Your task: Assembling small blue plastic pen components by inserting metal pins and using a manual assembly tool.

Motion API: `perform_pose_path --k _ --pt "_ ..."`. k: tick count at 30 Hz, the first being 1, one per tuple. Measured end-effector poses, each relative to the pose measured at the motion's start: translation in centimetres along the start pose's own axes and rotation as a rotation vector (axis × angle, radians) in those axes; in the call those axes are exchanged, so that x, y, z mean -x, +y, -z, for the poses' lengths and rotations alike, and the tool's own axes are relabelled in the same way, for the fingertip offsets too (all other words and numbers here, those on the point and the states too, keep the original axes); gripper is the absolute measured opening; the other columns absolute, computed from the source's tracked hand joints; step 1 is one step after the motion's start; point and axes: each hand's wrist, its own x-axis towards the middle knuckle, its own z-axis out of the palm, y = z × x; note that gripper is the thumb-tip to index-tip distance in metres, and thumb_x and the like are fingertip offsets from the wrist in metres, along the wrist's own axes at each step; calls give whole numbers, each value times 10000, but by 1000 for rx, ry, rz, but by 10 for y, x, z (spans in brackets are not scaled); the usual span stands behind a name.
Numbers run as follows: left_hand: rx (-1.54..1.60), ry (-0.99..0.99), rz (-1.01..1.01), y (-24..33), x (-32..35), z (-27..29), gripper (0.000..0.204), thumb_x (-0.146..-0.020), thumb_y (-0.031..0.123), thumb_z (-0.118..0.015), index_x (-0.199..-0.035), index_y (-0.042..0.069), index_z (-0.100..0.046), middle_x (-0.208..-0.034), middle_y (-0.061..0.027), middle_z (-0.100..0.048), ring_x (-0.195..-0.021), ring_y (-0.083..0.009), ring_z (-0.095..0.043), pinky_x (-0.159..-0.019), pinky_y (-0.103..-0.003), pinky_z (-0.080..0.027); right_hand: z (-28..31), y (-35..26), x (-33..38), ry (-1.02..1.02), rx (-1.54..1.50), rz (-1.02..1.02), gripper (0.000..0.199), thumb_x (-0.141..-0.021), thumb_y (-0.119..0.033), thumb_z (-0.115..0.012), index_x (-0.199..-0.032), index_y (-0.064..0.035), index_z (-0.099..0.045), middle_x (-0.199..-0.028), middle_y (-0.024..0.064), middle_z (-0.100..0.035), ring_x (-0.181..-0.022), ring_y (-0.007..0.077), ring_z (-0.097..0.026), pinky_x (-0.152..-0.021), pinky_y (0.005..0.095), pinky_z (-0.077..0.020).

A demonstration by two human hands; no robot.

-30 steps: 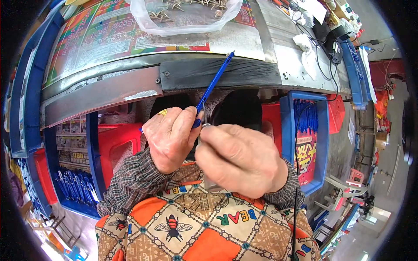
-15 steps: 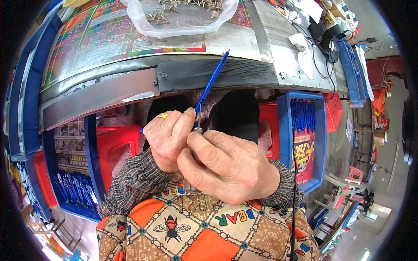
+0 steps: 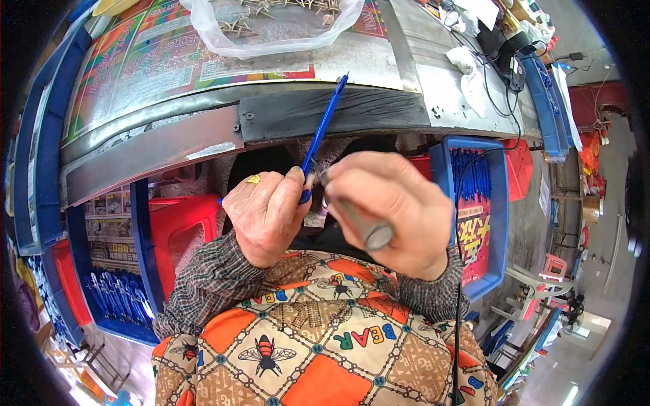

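Note:
My left hand (image 3: 264,216), with a yellow ring, is closed round a long thin blue pen-like stick (image 3: 326,122). The stick points up and away, its narrow tip over the table's front edge. Close beside it on the right, my right hand (image 3: 393,203) is closed on a hand tool with a grey handle (image 3: 376,233), whose round butt end faces me. The tool's working end is hidden by blurred fingers. A short blue end (image 3: 305,197) shows beside my left fingertips; whether it belongs to the same stick I cannot tell.
A clear plastic bag (image 3: 271,46) with several small metal pieces lies on the table (image 3: 365,57). Blue trays (image 3: 504,223) (image 3: 142,250) with blue sticks stand at both sides by red stools (image 3: 179,227). A black cable (image 3: 458,325) hangs at my right.
My right hand has lifted off the left one and moved right and up, turning the tool so its butt end shows. The blue stick has shifted slightly left.

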Motion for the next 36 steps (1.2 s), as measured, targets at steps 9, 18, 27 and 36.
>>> perform_pose_path --k 9,18,27,36 --pt "-22 -48 24 0 -3 4 341 -588 -2 -729 -903 -1 -600 -639 -67 -486 -533 -229 -533 -489 -338 -427 4 26 -13 131 -648 -517 318 -780 72 -672 -1079 65 -564 -976 126 -648 -810 162 -654 -723 280 -548" --pt "-3 -60 22 2 -6 5 303 -612 3 -728 -884 5 -595 -640 -67 -490 -538 -227 -542 -491 -339 -432 3 18 -17 25 -113 -35 316 -704 41 -735 -990 7 -603 -904 126 -651 -802 224 -649 -703 300 -519" --pt "2 -55 15 -3 -6 -2 264 -650 13 -731 -875 9 -592 -629 -69 -482 -526 -237 -529 -476 -348 -414 2 21 -15 75 -86 58 346 -698 34 -734 -1011 18 -589 -916 141 -643 -825 237 -631 -718 307 -511" --pt "80 -42 106 0 -5 3 240 -677 16 -737 -872 24 -598 -626 -83 -487 -499 -250 -508 -460 -357 -392 11 56 -40 354 265 65 297 -746 44 -706 -1023 11 -604 -948 123 -638 -825 238 -626 -737 304 -507"
